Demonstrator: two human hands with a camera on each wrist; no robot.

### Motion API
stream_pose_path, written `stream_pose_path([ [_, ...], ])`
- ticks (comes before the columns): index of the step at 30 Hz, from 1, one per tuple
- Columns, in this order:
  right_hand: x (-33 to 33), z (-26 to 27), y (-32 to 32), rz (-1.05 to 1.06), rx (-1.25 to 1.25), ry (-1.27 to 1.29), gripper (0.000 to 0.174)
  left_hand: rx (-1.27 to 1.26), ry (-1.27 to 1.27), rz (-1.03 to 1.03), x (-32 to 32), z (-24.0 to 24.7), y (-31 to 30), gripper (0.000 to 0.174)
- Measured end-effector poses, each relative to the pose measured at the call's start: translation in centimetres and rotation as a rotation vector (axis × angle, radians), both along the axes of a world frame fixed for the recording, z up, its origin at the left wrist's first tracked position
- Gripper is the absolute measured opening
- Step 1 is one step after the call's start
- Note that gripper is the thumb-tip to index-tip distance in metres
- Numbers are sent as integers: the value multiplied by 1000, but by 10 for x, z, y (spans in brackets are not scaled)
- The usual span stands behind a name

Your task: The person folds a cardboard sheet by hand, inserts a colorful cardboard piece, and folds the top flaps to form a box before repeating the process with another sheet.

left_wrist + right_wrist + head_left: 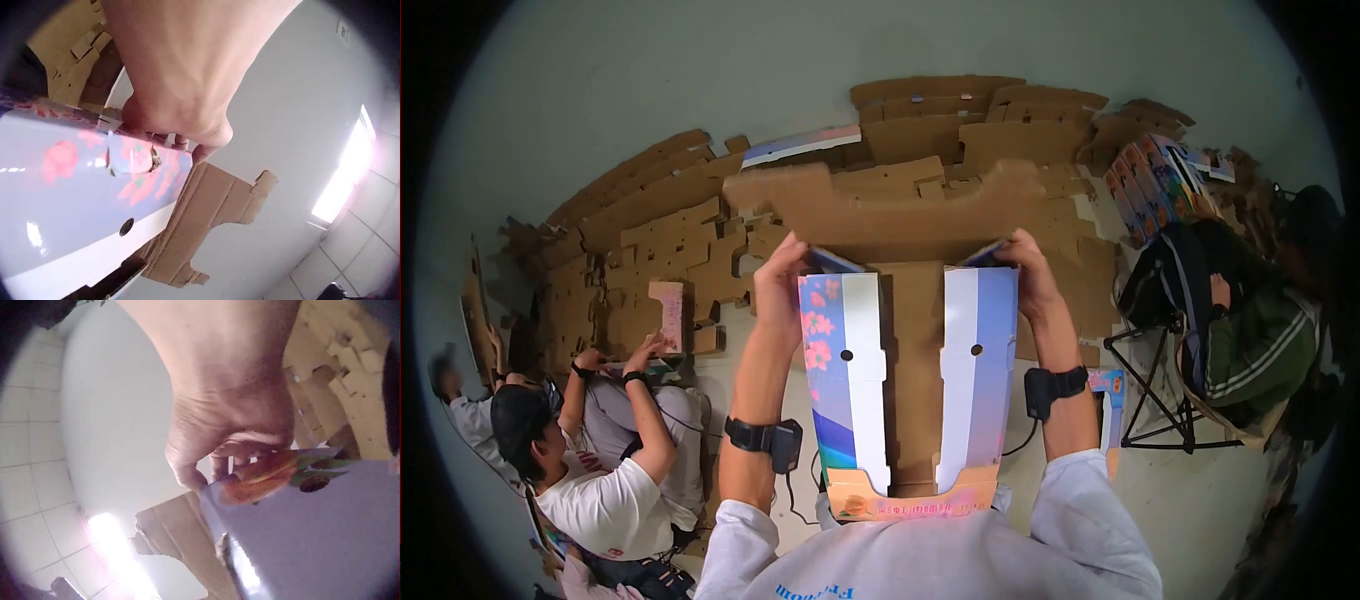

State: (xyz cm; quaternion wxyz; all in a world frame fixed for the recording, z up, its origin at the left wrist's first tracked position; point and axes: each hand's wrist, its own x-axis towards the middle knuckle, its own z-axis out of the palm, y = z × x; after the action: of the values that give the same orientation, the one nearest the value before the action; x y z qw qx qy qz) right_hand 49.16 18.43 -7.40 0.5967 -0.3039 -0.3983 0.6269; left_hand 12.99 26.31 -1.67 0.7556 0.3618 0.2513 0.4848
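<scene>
A partly folded cardboard box [830, 390], printed with pink flowers, blue and white, lies lengthwise before my torso. Its two long side panels are folded inward, leaving a brown gap down the middle. The printed near end [920, 508] is raised against my shirt, while a brown end flap [890, 215] with a cut-out stands up at the far side. My left hand [778, 285] grips the far left corner, its fingers bent over the edge in the left wrist view. At the far right corner, my right hand [1036, 280] holds the box, fingers curled behind the printed panel [312, 519].
Flat brown cardboard sheets [670, 240] spread across the floor and lean along the wall. Several printed boxes [1145, 185] stand at the back right. A seated person [615, 490] handles cardboard at left. Another person [1260, 340] sits at right beside a folding stool [1170, 400].
</scene>
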Motion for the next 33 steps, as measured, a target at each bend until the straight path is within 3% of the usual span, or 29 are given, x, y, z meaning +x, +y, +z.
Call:
stream_pose_path([
  [2, 1, 3, -10, 43, 59, -7, 35, 118, -165, -151, -22, -36, 7, 31],
  [3, -16, 33, -18, 11, 78, -95, 35, 66, -10, 19, -12, -14, -10, 32],
  [4, -25, 49, -23, -21, 96, -184, 37, 72, 37, 48, -13, -12, -15, 32],
  [5, -21, 29, -25, -133, 53, -257, 40, 80, 84, 74, -13, -11, -19, 32],
  [7, -21, 43, -29, -135, 83, -346, 37, 69, 160, 113, -13, -12, -19, 29],
  [12, -18, 63, -40, -149, 31, -429, 25, 124, 158, -52, -25, 0, -15, 12],
  [15, -30, 68, -45, -222, -67, -515, 22, 182, 202, -105, -26, 12, -20, 20],
  [19, -34, 47, -42, -293, -83, -554, 33, 188, 304, -104, -24, 8, -23, 38],
  [23, -36, 42, -43, -339, -186, -673, 34, 73, 112, -159, -38, 14, -27, 39],
  [28, -43, 33, -33, -458, -212, -702, 32, 200, 435, -53, -30, 14, -36, 33],
  [30, -46, 18, -27, -528, -182, -646, 33, 538, 679, 80, -16, 4, -45, 34],
  [33, -60, 22, -29, -552, -239, -577, 35, 646, 685, 171, -10, -16, -52, 34],
])
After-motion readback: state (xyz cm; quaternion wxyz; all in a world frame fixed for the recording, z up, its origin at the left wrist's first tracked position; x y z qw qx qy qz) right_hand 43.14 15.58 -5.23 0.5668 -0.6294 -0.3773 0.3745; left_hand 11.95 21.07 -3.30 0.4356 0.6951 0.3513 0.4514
